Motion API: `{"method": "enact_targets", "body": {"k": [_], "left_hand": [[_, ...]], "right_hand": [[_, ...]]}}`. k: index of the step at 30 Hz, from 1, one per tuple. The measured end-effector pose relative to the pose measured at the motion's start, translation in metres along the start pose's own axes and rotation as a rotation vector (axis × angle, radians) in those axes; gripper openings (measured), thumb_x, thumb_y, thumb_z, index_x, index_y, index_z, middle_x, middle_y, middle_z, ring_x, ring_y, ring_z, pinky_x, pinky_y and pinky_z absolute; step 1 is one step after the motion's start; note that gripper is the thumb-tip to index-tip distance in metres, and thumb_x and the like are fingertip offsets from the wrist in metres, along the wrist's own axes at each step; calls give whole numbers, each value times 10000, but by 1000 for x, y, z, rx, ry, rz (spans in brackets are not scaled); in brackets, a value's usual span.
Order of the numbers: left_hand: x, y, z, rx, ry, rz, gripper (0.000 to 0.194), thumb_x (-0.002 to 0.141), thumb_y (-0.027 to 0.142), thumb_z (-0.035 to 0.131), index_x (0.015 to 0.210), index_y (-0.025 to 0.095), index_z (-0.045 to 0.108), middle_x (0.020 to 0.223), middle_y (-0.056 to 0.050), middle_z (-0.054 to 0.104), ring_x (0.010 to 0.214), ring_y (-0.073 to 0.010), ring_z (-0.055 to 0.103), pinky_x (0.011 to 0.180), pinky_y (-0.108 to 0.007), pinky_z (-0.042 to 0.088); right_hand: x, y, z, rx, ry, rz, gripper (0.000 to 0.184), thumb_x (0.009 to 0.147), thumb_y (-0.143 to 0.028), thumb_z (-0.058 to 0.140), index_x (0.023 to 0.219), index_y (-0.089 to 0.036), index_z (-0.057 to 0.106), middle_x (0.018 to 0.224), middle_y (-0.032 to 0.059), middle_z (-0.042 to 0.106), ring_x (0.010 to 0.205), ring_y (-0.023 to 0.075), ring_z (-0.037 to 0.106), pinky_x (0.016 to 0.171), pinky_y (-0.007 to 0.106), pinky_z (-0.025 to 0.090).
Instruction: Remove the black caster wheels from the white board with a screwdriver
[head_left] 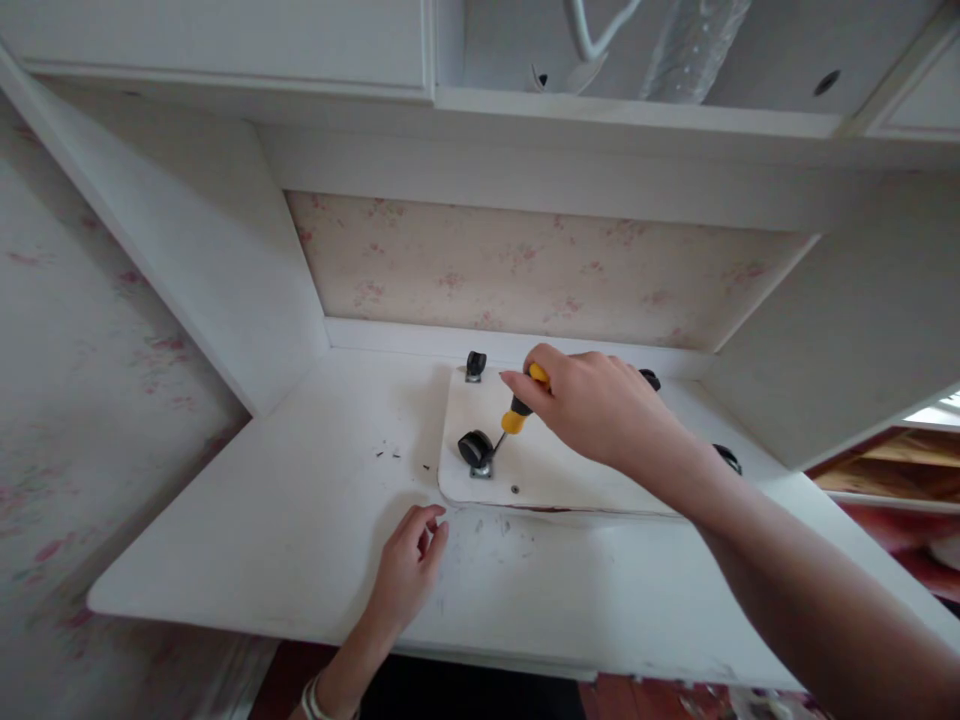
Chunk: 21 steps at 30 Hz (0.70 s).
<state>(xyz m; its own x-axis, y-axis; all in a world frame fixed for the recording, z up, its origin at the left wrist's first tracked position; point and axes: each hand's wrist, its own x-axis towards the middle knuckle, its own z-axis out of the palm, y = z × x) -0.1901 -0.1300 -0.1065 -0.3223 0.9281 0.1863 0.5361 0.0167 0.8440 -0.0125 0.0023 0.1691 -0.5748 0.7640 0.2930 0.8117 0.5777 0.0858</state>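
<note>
The right hand (pixel 581 392) wrapped a yellow-and-black screwdriver (pixel 514 420), its thin metal shaft slanting down and left to the black caster (pixel 472 448) at the smooth white board's (pixel 577 485) rounded front-left corner. The left hand (pixel 411 553) curled loosely, apparently empty, nearer the desk's (pixel 247 540) front edge.

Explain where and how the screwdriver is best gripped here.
Probably by its thick handle, from above and the right, as the right hand does: the handle slants up rightward, while the thin shaft runs down beside the black caster, leaving little finger room.
</note>
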Motion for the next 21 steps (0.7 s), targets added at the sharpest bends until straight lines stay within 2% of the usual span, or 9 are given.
{"method": "enact_targets", "body": {"k": [7, 11, 13, 17, 21], "left_hand": [[-1, 1, -2, 30, -3, 35, 251, 959, 387, 491, 1051, 208, 642, 832, -15, 624, 652, -149, 569, 638, -278, 473], [-1, 1, -3, 32, 3, 45, 244, 954, 378, 498, 1045, 208, 647, 844, -20, 640, 647, -148, 575, 635, -276, 477], [0, 1, -3, 33, -2, 45, 244, 956, 374, 496, 1050, 206, 645, 855, -24, 644, 649, -148, 576, 640, -277, 479], [1, 0, -4, 34, -10, 47, 246, 961, 369, 485, 1047, 199, 642, 855, -31, 644, 657, -150, 575, 648, -280, 480], [1, -1, -4, 44, -12, 57, 237, 952, 361, 497, 1033, 198, 649, 840, -30, 651, 646, -151, 575, 638, -280, 478]], "right_hand": [[40, 18, -14, 137, -239, -228, 334, 937, -490, 459, 1001, -226, 651, 824, 73, 708, 701, 209, 622, 589, 303, 359], [51, 27, -20, 102, -317, -266, 242, 856, -467, 586, 887, -242, 668, 783, 50, 700, 647, 193, 607, 555, 305, 373], [54, 28, -22, 31, -346, -261, 334, 862, -537, 557, 758, -238, 663, 700, 51, 674, 579, 186, 576, 531, 316, 366], [59, 25, -21, -73, -353, -213, 643, 854, -757, 399, 505, -239, 548, 516, 61, 564, 472, 181, 488, 502, 351, 351], [64, 19, -24, -28, -391, -231, 664, 769, -838, 454, 493, -241, 545, 459, 48, 498, 478, 193, 493, 520, 368, 363]]}}
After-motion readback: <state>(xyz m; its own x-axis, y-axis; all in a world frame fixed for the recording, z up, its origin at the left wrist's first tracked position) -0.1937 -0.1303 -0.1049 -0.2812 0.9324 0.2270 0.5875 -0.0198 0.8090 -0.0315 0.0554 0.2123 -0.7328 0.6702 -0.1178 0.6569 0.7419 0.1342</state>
